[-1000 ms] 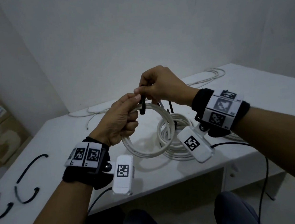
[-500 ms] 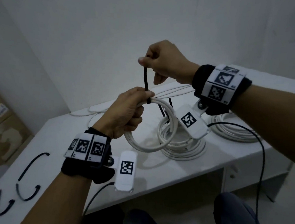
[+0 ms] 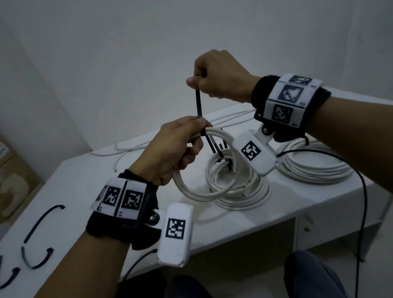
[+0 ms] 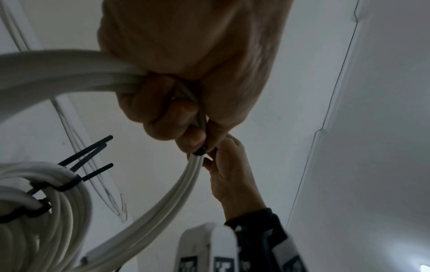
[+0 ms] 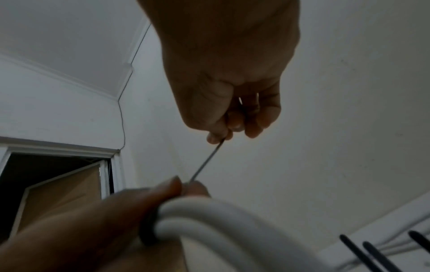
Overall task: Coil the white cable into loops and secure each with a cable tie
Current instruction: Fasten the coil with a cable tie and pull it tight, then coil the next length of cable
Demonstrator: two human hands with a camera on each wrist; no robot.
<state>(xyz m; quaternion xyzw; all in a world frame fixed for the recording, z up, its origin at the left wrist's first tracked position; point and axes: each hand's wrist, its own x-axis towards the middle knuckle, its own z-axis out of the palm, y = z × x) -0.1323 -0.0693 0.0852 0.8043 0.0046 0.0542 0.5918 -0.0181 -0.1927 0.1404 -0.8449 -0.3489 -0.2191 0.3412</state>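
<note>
- Above the white table [image 3: 80,181], the left hand [image 3: 174,148] grips the white cable [image 3: 201,190] loop; square black-and-white code tags on both wristbands, no legible writing.
- Right hand [image 3: 218,76] pinches the black cable tie [image 3: 198,104] tail upright against pale walls.

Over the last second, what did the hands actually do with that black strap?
The right hand rose, drawing the tie tail upward from where the hands met, so more of the strap shows and its band sits snug on the coil. The left hand kept its grip on the coil throughout. The tied coils and spare ties on the table stayed put.
</note>
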